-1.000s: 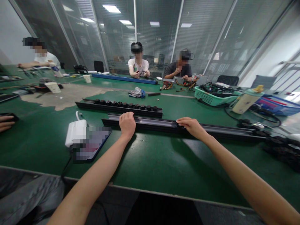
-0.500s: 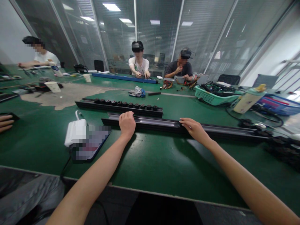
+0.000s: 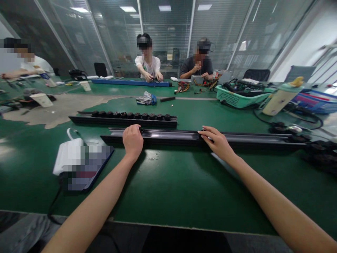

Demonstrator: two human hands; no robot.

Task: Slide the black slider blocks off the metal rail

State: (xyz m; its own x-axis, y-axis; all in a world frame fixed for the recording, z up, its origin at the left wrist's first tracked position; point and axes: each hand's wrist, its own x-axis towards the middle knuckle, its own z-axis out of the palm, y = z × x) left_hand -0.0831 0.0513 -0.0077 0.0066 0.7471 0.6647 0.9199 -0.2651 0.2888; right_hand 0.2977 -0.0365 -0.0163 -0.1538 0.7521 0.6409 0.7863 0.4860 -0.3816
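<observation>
A long black channel rail [image 3: 173, 135] lies across the table before me, its inner groove shiny. My left hand [image 3: 133, 142] is closed over the left part of this rail, the fingers curled down into it and mostly hidden. Farther right, my right hand [image 3: 217, 140] pinches a small dark part [image 3: 200, 133] at the groove; its kind is too small to tell. Just behind lies a second black rail [image 3: 123, 121], with a row of several round black pieces [image 3: 144, 116] set in it.
A white power adapter [image 3: 67, 154] and a phone [image 3: 92, 168] lie at left. Black round parts [image 3: 321, 156] are heaped at the right end. Beyond are a glove [image 3: 146, 98], a green basket [image 3: 237, 96], a bottle [image 3: 280, 98] and several people working.
The view has shifted slightly, so things at left sit further left and nearer. My hands keep nearly the same places on the rail, the right fingers spread a little more.
</observation>
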